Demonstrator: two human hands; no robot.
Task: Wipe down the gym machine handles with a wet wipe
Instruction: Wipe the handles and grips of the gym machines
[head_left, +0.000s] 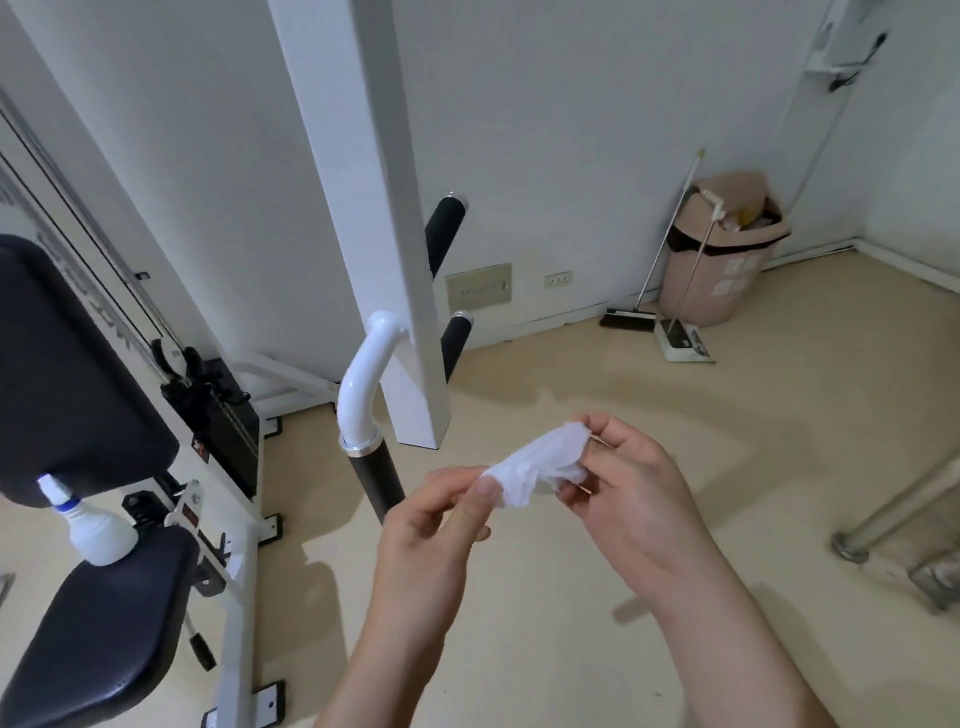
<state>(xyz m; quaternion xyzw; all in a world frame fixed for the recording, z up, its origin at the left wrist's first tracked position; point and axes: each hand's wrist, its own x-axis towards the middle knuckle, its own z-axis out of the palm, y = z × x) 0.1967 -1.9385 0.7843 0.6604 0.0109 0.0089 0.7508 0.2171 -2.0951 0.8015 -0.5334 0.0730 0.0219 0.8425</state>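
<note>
Both hands are raised in front of the person, each pinching one end of a crumpled white wet wipe (540, 470) stretched between them. The left hand (441, 514) grips the wipe's lower left end between thumb and fingers; the right hand (631, 491) pinches the upper right end with its fingertips. The wipe hangs in the air, touching no part of the machine.

Landmark — the white upright post (374, 208) of the gym machine. A white curved tube leaves the post near its base and ends in a black-gripped handle (376, 486), just left of the left hand and apart from the wipe. Two more black handles (444, 228) project behind the post, one above the other. Left of the post: a black padded seat (98, 639) carrying a white squeeze bottle (91, 522) with a blue collar, upright. Far right of the post, against the wall — a pink waste bin (724, 249), with a broom (631, 318) and dustpan beside it.
</note>
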